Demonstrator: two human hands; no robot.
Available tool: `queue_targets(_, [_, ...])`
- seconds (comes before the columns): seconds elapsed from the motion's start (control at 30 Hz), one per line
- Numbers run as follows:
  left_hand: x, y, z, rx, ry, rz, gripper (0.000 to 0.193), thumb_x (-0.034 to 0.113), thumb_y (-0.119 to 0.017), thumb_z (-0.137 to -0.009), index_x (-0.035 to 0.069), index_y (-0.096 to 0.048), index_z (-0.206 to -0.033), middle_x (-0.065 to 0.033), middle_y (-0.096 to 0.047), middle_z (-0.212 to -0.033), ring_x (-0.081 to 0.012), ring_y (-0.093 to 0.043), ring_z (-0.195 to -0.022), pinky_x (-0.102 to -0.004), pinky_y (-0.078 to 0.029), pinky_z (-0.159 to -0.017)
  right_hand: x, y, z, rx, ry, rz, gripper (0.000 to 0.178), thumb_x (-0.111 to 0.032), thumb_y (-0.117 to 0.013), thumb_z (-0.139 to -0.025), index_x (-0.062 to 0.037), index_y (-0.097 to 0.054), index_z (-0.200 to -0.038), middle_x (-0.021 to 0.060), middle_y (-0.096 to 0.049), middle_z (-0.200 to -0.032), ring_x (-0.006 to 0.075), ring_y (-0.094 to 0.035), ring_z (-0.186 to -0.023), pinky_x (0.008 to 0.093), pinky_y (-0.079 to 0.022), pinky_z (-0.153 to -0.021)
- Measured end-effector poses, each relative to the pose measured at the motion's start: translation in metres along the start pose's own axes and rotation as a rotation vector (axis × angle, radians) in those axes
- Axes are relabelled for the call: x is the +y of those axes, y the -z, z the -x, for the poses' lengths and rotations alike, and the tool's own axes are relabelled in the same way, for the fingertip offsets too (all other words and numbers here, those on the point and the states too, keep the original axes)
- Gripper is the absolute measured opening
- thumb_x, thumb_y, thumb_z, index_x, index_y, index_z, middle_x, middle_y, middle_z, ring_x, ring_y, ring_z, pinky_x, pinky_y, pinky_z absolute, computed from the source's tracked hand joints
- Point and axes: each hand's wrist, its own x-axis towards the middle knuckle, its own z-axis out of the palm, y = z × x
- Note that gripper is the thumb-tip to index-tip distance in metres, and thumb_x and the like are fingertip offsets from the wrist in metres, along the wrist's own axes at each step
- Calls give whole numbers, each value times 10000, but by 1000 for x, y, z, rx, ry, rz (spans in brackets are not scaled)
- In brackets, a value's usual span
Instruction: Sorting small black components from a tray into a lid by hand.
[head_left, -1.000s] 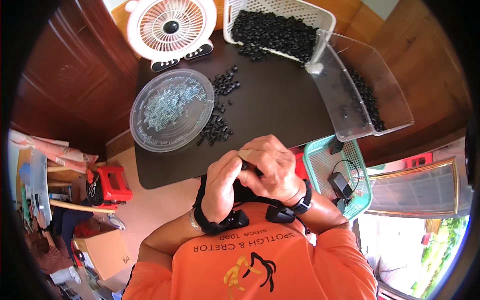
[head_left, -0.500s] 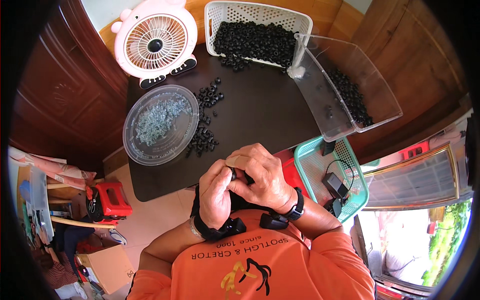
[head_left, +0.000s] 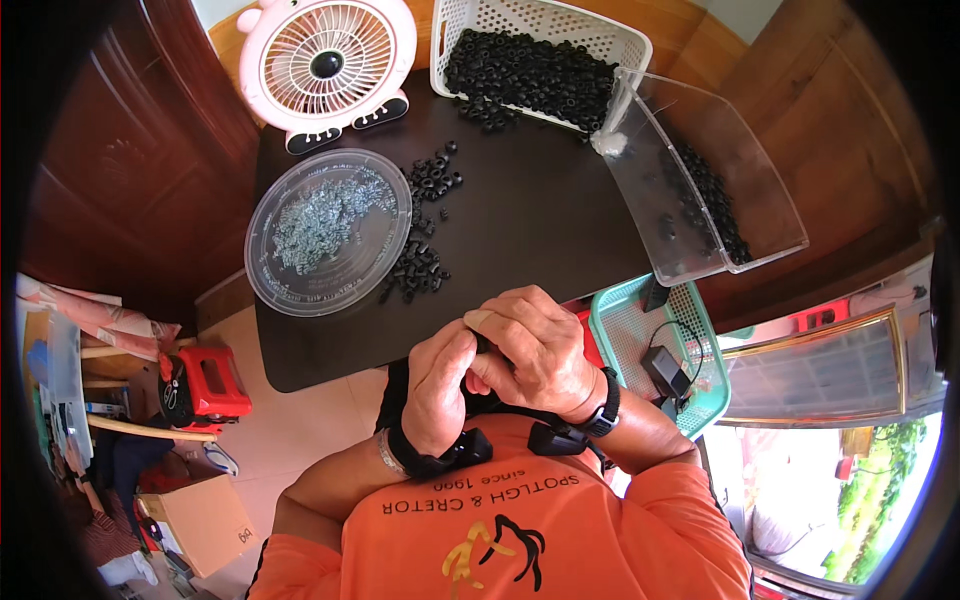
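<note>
Both hands are being held together close to the chest, just off the near edge of the dark table [head_left: 530,210]. The left hand [head_left: 438,385] is curled, its fingertips pressed toward the right hand [head_left: 535,345], whose fingers are folded over the meeting point. Something small and dark is being pinched between them, seemingly one of the black rings, though it is mostly hidden by the fingers and its long axis cannot be told. A black band is being worn at each wrist.

From the pinch, the loose pile of black rings [head_left: 420,260] is lying at about 11 o'clock, near and slightly toward the left hand's side. The round clear tray of small metal springs [head_left: 328,230], touching that pile on its right rim, is lying further out at 10 to 11 o'clock, again nearer the left hand. The white basket of black rings [head_left: 535,60] is standing well away at 12 o'clock, and the tilted clear bin [head_left: 700,180] at 1 to 2 o'clock, nearer the right hand. A pink fan [head_left: 325,60] is standing at the far left corner, and a green basket [head_left: 650,350] with a charger is sitting just beside the right wrist at 3 o'clock.
</note>
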Motion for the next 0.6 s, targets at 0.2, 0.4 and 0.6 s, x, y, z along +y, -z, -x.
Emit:
queue_targets(0.2, [-5,13,1,-8,11,-60,396,266,-335,-978,-56,-545,-884,-85,-565,-631,-133,-502,-516,-232,-367,-490,-1,-11,5,-27,4,0,345,-120,-742,-665,-5,-613,-963,109,-621,-875,270,-611,-770,340,-525,-672])
queue_targets(0.4, [1,14,-2,-24,-50,13,443,311,-359,-973,-71,-577,-915,-86,-557,-650,-128,-505,-559,-244,-388,-535,-3,30,-12,54,0,189,409,-176,-838,-629,-67,-632,-965,63,-650,-873,250,-628,-777,351,-506,-688])
queue_targets(0.6, [11,35,-7,46,-115,-6,396,295,-381,-972,-45,-574,-910,-75,-519,-638,-123,-481,-563,-242,-360,-535,32,154,-56,512,-221,1009,322,-125,-711,-811,-51,-666,-1120,100,-637,-1120,227,-612,-1004,362,-512,-830])
